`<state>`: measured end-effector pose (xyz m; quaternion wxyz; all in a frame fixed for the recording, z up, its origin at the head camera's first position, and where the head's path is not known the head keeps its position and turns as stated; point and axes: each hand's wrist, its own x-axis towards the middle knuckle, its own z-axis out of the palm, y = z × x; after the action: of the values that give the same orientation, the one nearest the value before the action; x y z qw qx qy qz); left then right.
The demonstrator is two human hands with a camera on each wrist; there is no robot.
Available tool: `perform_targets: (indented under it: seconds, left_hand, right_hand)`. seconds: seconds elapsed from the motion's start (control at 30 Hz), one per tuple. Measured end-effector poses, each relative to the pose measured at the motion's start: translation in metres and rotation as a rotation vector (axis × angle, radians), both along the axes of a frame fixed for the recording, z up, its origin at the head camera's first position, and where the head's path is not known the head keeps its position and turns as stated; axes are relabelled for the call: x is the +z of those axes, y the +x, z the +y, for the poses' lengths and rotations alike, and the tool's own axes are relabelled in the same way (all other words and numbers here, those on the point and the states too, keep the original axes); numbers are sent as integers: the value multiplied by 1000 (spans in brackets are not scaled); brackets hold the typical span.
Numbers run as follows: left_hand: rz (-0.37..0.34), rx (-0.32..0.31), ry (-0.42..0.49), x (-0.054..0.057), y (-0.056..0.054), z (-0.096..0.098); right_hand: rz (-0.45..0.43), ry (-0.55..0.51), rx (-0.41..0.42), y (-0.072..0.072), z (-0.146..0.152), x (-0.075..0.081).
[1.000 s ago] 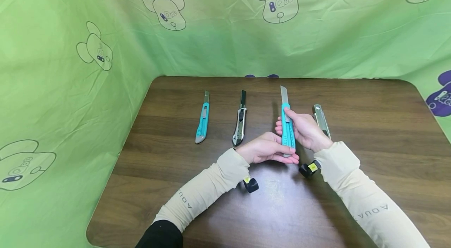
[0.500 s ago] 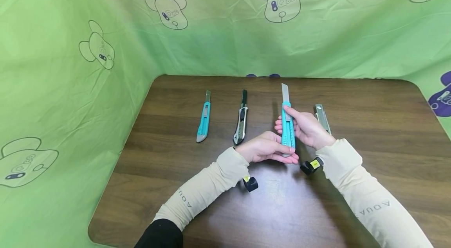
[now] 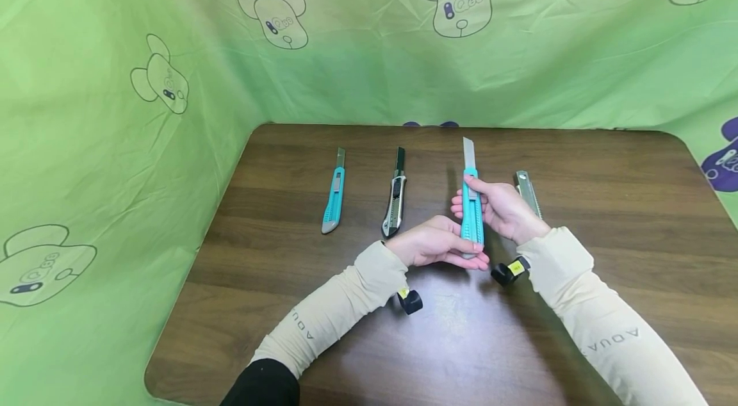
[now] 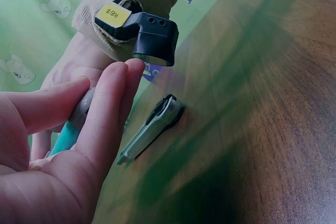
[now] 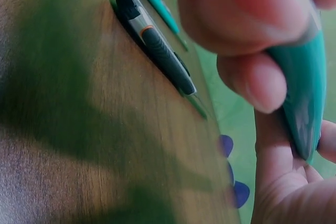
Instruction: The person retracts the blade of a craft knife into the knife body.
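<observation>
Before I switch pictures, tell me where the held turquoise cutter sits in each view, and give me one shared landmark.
Head: the held turquoise cutter is right of centre, its blade pointing up.
Left wrist: the held turquoise cutter is at the left, largely hidden.
Right wrist: the held turquoise cutter is near the right edge, partly covered.
Shared landmark: the left hand, holding the cutter's grey end.

Colours about the brown wood-grained table [image 3: 461, 342].
On it: turquoise-and-grey cutter [image 3: 332, 204], black-and-silver cutter [image 3: 394, 201]; above it: held turquoise cutter [image 3: 471, 217], cream sleeves [image 3: 340, 303]; behind it: green animal-patterned cloth [image 3: 357, 73].
</observation>
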<state>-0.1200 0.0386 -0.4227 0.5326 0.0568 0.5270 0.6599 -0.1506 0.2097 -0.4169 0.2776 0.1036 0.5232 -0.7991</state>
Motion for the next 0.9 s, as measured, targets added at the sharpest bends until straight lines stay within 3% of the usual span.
perform_targets:
  seconds: [0.9]
  left_hand:
    - [-23,16,-18,0,0,1]
  right_hand:
    - [-9,-13,-44,0,-2,0]
